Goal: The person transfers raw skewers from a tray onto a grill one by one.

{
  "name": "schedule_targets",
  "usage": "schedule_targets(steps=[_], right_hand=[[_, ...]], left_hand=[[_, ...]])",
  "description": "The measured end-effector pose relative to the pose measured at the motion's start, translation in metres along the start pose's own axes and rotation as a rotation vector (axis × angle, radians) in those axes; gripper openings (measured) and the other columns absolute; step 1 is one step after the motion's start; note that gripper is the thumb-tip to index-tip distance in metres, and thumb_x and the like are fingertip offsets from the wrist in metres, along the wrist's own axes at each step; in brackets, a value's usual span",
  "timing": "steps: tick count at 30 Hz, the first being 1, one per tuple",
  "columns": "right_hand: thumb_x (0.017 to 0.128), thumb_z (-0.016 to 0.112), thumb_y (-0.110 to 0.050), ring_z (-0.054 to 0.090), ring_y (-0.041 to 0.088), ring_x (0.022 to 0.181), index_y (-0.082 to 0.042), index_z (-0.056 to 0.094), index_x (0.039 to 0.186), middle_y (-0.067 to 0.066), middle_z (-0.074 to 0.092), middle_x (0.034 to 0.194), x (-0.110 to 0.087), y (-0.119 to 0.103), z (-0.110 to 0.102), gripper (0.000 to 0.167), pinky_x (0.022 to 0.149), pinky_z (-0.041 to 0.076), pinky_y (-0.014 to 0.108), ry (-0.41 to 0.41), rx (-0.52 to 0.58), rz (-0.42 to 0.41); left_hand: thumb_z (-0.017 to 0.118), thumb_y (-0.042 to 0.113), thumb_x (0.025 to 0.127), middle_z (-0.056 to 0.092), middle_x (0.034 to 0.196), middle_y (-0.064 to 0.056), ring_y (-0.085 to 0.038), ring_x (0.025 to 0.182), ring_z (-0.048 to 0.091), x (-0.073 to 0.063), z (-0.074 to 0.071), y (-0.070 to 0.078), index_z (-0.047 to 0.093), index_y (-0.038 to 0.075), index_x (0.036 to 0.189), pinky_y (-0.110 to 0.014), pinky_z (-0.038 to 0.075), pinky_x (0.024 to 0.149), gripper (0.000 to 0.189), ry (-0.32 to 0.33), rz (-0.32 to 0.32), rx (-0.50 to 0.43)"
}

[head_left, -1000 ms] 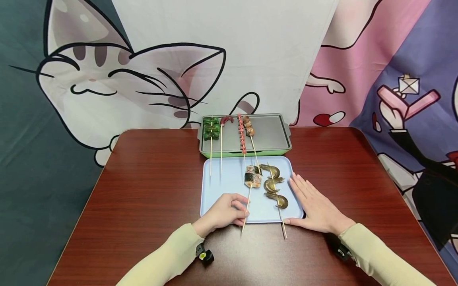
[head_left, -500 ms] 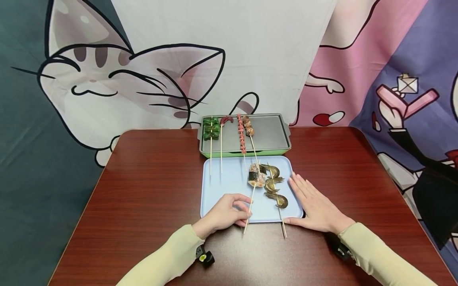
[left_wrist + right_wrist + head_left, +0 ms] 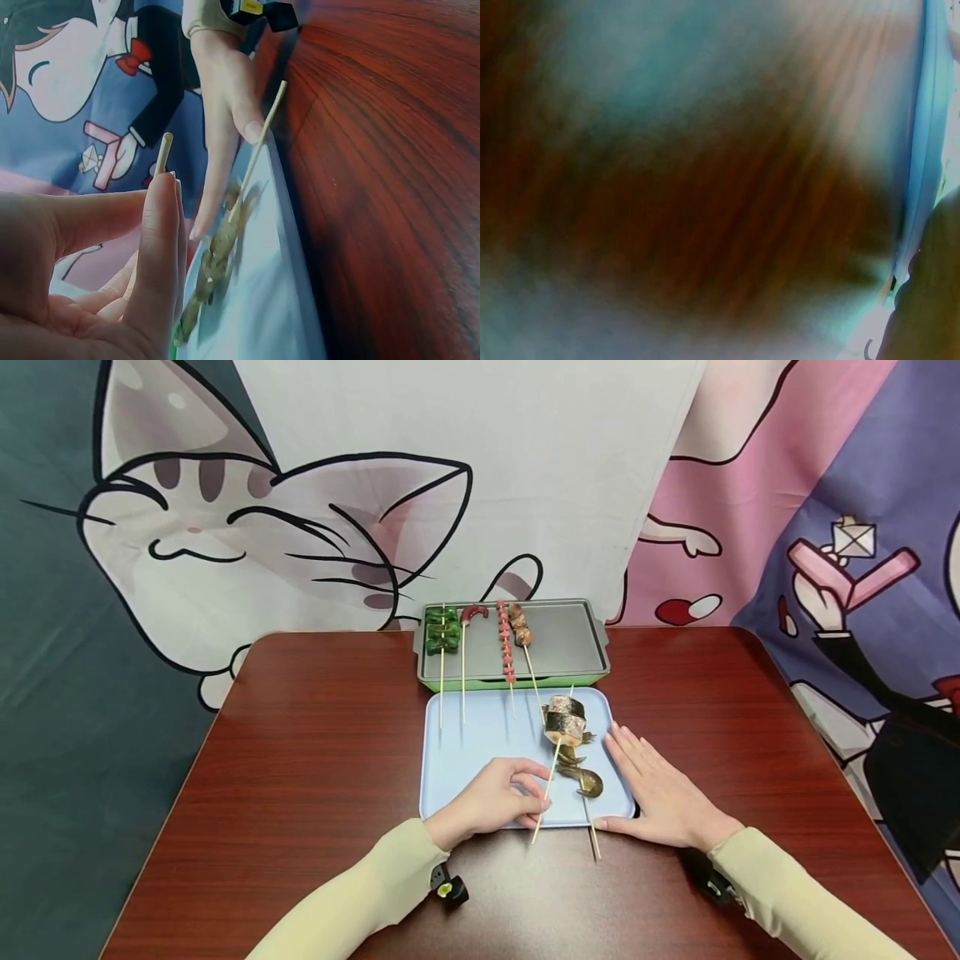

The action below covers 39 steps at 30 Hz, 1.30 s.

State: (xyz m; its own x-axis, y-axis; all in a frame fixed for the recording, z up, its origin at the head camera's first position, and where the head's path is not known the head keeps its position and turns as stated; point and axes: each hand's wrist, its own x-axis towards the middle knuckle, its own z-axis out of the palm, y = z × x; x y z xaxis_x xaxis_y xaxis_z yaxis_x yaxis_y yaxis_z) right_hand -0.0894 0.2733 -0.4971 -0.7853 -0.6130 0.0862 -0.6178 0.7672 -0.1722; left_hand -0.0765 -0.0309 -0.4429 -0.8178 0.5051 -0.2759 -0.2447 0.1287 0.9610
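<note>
Between thumb and fingers, my left hand (image 3: pixel 498 793) pinches the stick of a skewer (image 3: pixel 565 720) threaded with thick pale pieces that have dark bands. Its food end overlaps the shrimp skewer (image 3: pixel 591 782) in the head view and hides part of the upper shrimp. In the left wrist view the butt of the pinched stick (image 3: pixel 166 142) pokes out above the fingertips. The shrimp skewer lies on the right side of a light blue tray (image 3: pixel 472 743), its stick crossing the near edge. My right hand (image 3: pixel 667 793) rests with straight fingers along the tray's right edge.
Behind the tray stands a green grill (image 3: pixel 562 643) with a grey plate. On it lie a green pepper skewer (image 3: pixel 443 631), a dark red curled piece on a stick (image 3: pixel 474 612), a pink skewer (image 3: pixel 506 643) and a browned meat skewer (image 3: pixel 520 625). Printed cloth hangs behind the table.
My left hand has moved to the right with the banded skewer, bringing its food end from beside the shrimp to over them. The right hand has stayed at the tray's edge.
</note>
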Motion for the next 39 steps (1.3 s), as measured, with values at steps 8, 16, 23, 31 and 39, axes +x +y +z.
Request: schedule_targets(steps=[8,16,23,31,39], right_hand=[[0.083,0.060,-0.080,0.016,0.034,0.152,0.000,0.019,0.161,0.018,0.013,0.167,0.000,-0.001,0.001,0.119,0.124,0.018,0.047,0.000,0.006,0.002],[0.082,0.063,-0.078,0.019,0.036,0.151,0.003,0.023,0.160,0.018,0.014,0.167,0.001,0.000,0.003,0.119,0.124,0.018,0.049,0.027,0.008,-0.018],[0.082,0.064,-0.077,0.020,0.036,0.151,0.003,0.023,0.159,0.020,0.018,0.166,0.001,0.002,0.003,0.119,0.124,0.018,0.046,0.038,0.013,-0.025],[0.081,0.065,-0.078,0.020,0.037,0.151,0.003,0.024,0.159,0.020,0.018,0.166,0.000,0.002,0.002,0.120,0.124,0.018,0.046,0.039,0.012,-0.022],[0.082,0.061,-0.079,0.019,0.035,0.151,0.002,0.023,0.160,0.020,0.018,0.166,0.000,0.002,0.000,0.118,0.125,0.017,0.044,0.008,-0.002,-0.014]], left_hand=[[0.072,-0.008,0.090,0.068,0.086,-0.007,-0.018,0.062,0.068,0.011,0.009,0.015,0.063,-0.008,0.126,-0.033,0.064,0.063,0.037,-0.041,0.021,0.028],[0.069,-0.011,0.090,0.071,0.085,-0.008,-0.022,0.063,0.071,0.023,0.013,0.037,0.062,-0.007,0.127,-0.032,0.064,0.063,0.038,-0.061,0.068,0.056],[0.073,-0.007,0.090,0.074,0.085,-0.006,-0.021,0.064,0.072,0.039,0.012,0.055,0.065,-0.004,0.125,-0.034,0.064,0.064,0.037,0.003,0.116,0.070],[0.072,-0.005,0.091,0.074,0.089,-0.008,-0.020,0.065,0.072,0.067,0.001,0.070,0.063,-0.004,0.129,-0.043,0.064,0.071,0.039,0.094,0.119,0.069],[0.071,-0.008,0.092,0.074,0.092,-0.014,-0.020,0.065,0.071,0.097,-0.016,0.078,0.062,-0.005,0.131,-0.038,0.064,0.072,0.040,0.209,0.030,-0.013]])
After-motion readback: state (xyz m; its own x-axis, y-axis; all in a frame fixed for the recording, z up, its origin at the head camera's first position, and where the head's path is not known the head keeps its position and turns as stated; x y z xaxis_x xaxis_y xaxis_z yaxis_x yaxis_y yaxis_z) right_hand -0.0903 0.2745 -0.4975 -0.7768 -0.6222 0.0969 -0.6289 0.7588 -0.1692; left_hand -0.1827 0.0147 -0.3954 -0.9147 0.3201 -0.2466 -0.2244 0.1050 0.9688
